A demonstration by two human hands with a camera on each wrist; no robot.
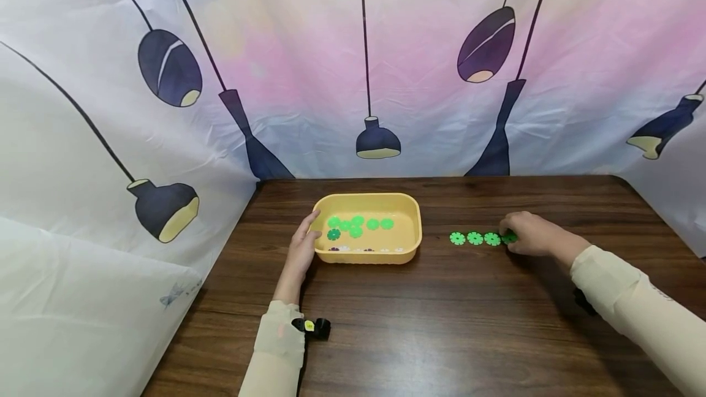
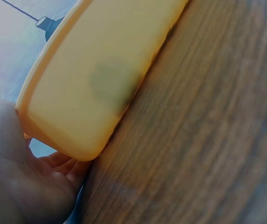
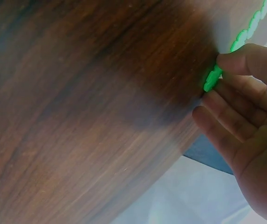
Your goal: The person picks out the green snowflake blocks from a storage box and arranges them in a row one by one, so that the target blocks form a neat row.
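Note:
My left hand [image 1: 301, 252] grips the left end of a yellow plastic basin [image 1: 364, 257]; in the left wrist view the thumb lies at the rim and the other fingers [image 2: 61, 163] curl against the end wall. To the right, my right hand [image 1: 532, 236] pinches a green notched, flower-shaped disc [image 3: 212, 78] low at the tabletop, partly hidden by the fingers. That disc stands at the right end of a row with several matching green discs [image 1: 475, 238].
Inside the basin lie several light green discs [image 1: 372, 224], one darker green disc [image 1: 333, 234], and white and purple pieces along the near wall. The dark wooden table [image 1: 397, 323] meets a printed fabric backdrop [image 1: 309, 133] at its far edge.

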